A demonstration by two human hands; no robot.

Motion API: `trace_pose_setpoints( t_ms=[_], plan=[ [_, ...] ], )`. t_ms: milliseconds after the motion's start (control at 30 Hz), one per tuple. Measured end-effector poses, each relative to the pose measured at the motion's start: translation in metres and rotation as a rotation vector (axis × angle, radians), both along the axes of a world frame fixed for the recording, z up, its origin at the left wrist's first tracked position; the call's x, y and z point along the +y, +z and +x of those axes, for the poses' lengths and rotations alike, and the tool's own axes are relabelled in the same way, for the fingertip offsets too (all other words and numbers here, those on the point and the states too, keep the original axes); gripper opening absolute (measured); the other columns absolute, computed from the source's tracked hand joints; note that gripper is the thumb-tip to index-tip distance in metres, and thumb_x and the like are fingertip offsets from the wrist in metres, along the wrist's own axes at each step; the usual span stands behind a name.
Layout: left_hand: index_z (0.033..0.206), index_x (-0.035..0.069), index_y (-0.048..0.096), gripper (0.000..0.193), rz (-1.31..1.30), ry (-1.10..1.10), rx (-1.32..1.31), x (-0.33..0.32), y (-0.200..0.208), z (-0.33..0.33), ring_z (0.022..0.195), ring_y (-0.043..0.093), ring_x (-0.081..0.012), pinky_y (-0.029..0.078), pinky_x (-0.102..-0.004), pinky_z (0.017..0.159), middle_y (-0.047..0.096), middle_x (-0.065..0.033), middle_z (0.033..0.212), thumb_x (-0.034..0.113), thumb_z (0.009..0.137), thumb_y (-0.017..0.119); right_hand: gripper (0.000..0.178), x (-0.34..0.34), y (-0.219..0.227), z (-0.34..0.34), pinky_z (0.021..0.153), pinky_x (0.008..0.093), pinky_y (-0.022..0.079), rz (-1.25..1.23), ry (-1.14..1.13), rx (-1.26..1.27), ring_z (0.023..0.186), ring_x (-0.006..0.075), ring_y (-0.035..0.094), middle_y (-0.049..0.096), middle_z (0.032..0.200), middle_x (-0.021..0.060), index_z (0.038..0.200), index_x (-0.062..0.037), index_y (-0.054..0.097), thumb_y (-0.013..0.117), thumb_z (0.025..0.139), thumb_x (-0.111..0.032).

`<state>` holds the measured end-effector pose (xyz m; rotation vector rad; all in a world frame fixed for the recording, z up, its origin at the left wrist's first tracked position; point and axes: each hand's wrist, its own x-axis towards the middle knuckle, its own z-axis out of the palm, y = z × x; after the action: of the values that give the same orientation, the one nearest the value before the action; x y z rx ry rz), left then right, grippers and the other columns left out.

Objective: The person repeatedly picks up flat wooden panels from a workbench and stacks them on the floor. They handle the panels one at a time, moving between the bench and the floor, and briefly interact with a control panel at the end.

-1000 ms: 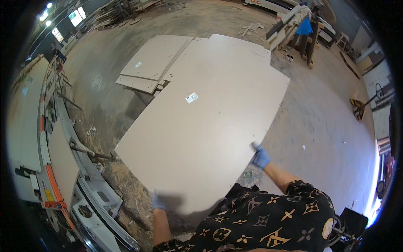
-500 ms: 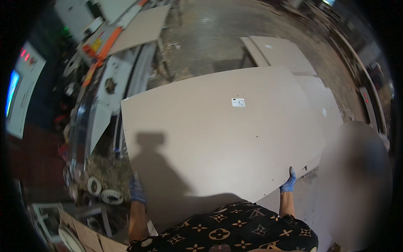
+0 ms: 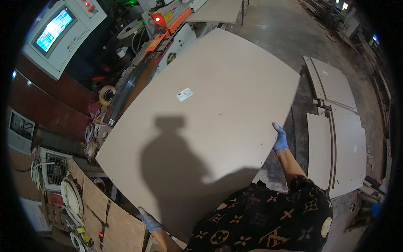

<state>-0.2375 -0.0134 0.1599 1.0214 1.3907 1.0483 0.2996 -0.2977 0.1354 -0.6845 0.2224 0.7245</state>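
Note:
A large beige board (image 3: 201, 92) fills the middle of the view, slanted, with a white label (image 3: 184, 95) on its face and several small holes near its right edge. My left hand (image 3: 149, 219), in a blue-grey glove, grips its near left edge, thumb on top. My right hand (image 3: 280, 137), gloved alike, holds the right edge with the thumb up and the fingers hidden beneath. My shadow falls over the near half of the board. Its far left side overlaps a long machine (image 3: 180, 35) with an orange strip.
Beige boards (image 3: 348, 147) lie stacked at the right, with others (image 3: 333, 80) beyond them. A control panel (image 3: 63, 35) with a lit screen stands at the upper left. Rolls of edging tape (image 3: 107, 95) and a plywood sheet (image 3: 121, 224) are at the left. Another board (image 3: 216, 10) rests beyond the machine.
My view has turned left, and the board has swung toward the machine in both hands. The stacked boards at the right now show apart from it. The blurred shape at the right is gone.

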Motion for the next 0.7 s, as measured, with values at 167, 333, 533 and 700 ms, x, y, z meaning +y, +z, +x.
trace_pose_setpoints(
  t_ms=[167,333,533,700],
  plan=[
    [0.130,-0.005,0.038,0.072,-0.192,0.222,-0.119,-0.011,-0.029,-0.047,0.115,0.044,-0.0261,0.034,-0.0367,0.099,0.043,-0.0153,0.131,0.052,0.087,0.046,0.050,0.112,-0.001,0.014,0.085,0.0396,0.049,0.029,0.224,0.040,0.097,0.0283,0.058,0.059,0.108,0.0154,0.117,0.0001,0.052,0.067,0.075,-0.023],
    [0.131,-0.002,0.039,0.065,-0.215,0.297,-0.154,-0.014,-0.042,-0.041,0.116,0.044,-0.0293,0.034,-0.0395,0.100,0.044,-0.0164,0.132,0.046,0.087,0.050,0.051,0.191,0.006,0.012,0.088,0.0411,0.047,0.003,0.374,0.074,0.100,0.0284,0.057,0.059,0.111,0.0138,0.120,-0.0022,0.050,0.065,0.078,-0.027],
    [0.131,0.002,0.040,0.060,-0.395,0.065,-0.379,-0.047,-0.046,-0.025,0.117,0.044,-0.0314,0.037,-0.0442,0.099,0.043,-0.0150,0.132,0.040,0.085,0.051,0.051,0.212,-0.018,-0.070,0.086,0.0438,0.045,-0.177,0.580,0.057,0.097,0.0287,0.056,0.058,0.109,0.0156,0.117,-0.0004,0.049,0.059,0.085,-0.039],
    [0.132,0.004,0.040,0.060,-0.446,0.040,-0.480,-0.017,-0.069,-0.033,0.119,0.042,-0.0323,0.035,-0.0453,0.100,0.042,-0.0151,0.133,0.041,0.086,0.050,0.051,0.228,-0.016,-0.089,0.081,0.0443,0.046,-0.103,0.676,0.242,0.091,0.0286,0.058,0.060,0.102,0.0157,0.116,-0.0028,0.050,0.059,0.085,-0.043]
  ],
)
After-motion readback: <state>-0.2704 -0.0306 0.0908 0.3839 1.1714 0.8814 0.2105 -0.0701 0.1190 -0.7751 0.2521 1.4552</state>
